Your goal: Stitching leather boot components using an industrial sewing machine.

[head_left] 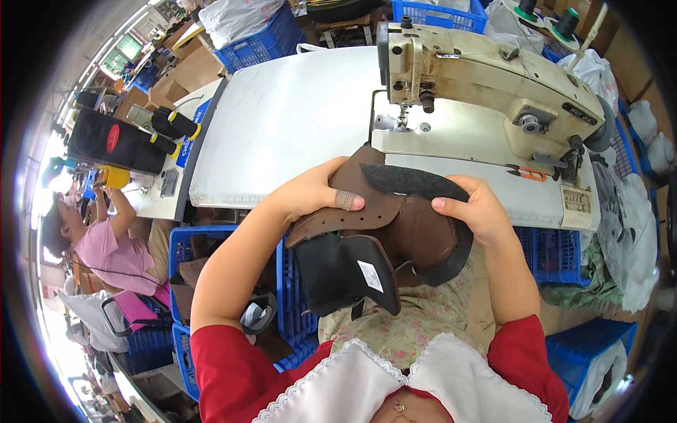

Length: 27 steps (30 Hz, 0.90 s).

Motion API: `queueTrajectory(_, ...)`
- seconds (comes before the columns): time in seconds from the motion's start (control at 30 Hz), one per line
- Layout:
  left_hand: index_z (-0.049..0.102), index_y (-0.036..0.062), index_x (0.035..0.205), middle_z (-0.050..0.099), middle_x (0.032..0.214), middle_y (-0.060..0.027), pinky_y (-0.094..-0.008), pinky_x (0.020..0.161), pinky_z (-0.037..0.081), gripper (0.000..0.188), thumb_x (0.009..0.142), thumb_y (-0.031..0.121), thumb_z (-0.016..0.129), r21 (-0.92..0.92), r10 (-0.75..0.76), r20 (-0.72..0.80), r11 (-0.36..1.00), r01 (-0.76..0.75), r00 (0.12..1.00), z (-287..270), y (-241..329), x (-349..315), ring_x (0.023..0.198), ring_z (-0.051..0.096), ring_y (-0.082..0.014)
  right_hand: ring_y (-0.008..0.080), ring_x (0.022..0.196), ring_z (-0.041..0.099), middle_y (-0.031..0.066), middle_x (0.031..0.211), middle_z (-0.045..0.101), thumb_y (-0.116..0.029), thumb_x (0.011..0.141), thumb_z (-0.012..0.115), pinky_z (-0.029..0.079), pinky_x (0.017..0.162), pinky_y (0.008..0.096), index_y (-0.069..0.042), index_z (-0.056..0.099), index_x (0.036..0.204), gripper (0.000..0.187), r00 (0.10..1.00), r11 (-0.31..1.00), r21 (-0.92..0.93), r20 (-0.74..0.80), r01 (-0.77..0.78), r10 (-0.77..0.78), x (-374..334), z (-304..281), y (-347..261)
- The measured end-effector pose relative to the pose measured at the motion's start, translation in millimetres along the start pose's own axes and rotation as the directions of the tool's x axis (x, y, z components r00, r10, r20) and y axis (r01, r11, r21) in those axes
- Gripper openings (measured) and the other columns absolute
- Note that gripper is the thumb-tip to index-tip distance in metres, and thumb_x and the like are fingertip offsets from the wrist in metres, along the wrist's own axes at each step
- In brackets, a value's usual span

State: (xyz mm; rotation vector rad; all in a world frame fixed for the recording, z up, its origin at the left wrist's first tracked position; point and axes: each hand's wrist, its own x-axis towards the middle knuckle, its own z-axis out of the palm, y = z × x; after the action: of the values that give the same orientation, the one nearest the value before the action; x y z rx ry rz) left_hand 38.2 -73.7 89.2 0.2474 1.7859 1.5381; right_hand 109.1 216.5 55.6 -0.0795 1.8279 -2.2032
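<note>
In front of my chest, at the near edge of the white sewing table [282, 120], I hold a brown shoe upper [367, 204]. It has a row of eyelet holes, a black lining and a white label on the black tongue. My left hand [321, 190] grips its left side, thumb over the brown leather near the eyelets and a tan wrap round that thumb. At the other side my right hand [479, 208] pinches the dark curved edge, thumb on top. The fingers underneath are hidden. Beyond the upper stands a sewing machine [486, 84], its needle area apart from the piece.
Orange-handled thread snips [527, 173] lie on the table's right side. Blue crates [296, 303] with brown pieces stand below at the left, and another crate [553, 254] is under the right side. A co-worker in pink [116, 247] sits at a machine far left.
</note>
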Motion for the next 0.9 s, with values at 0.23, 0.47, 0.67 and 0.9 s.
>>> queueTrajectory(0.23, 0.058, -0.0042, 0.125, 0.067, 0.109, -0.0163, -0.0349, 0.089, 0.05, 0.076, 0.065, 0.029, 0.09, 0.305, -0.002, -0.195, 0.95, 0.063, 0.981, -17, 21, 47, 0.098, 0.064, -0.0251, 0.0127, 0.085, 0.065, 0.0066, 0.098, 0.07, -0.006, 0.087, 0.071, 0.053, 0.078, 0.0279, 0.005, 0.065, 0.112, 0.028, 0.992, 0.988, 0.143, -0.12, 0.048, -0.031, 21, -1, 33)
queueTrajectory(0.47, 0.067, -0.0072, 0.105, 0.07, 0.093, -0.0188, -0.0342, 0.075, 0.052, 0.065, 0.064, 0.038, 0.089, 0.617, -0.012, -0.289, 0.762, 0.196, 0.957, -33, 12, 108, 0.083, 0.067, -0.0265, 0.0155, 0.088, 0.065, 0.0087, 0.098, 0.071, -0.008, 0.087, 0.07, 0.052, 0.08, 0.03, 0.003, 0.064, 0.115, 0.031, 0.957, 0.99, -0.132, -0.289, -0.043, 0.003, 55, -19, 71)
queueTrajectory(0.67, 0.067, -0.0086, 0.103, 0.07, 0.091, -0.0222, -0.0361, 0.074, 0.053, 0.075, 0.058, 0.048, 0.088, 0.767, 0.026, -0.332, 0.59, 0.254, 0.943, -36, 1, 128, 0.084, 0.068, -0.0303, 0.0302, 0.1, 0.067, 0.0164, 0.107, 0.07, -0.021, 0.084, 0.071, 0.051, 0.086, 0.0388, -0.002, 0.062, 0.121, 0.043, 0.958, 0.818, -0.575, -0.221, 0.021, -0.181, 74, -22, 60)
queueTrajectory(0.9, 0.066, -0.0088, 0.103, 0.07, 0.089, -0.0219, -0.0376, 0.072, 0.054, 0.077, 0.059, 0.051, 0.087, 0.744, 0.049, -0.374, 0.611, 0.269, 0.926, -29, 4, 127, 0.08, 0.069, -0.0296, 0.0355, 0.093, 0.066, 0.0171, 0.097, 0.07, -0.04, 0.086, 0.069, 0.051, 0.082, 0.0413, -0.005, 0.068, 0.104, 0.04, 0.974, 0.595, -0.797, -0.203, -0.106, -0.098, 108, -11, 44)
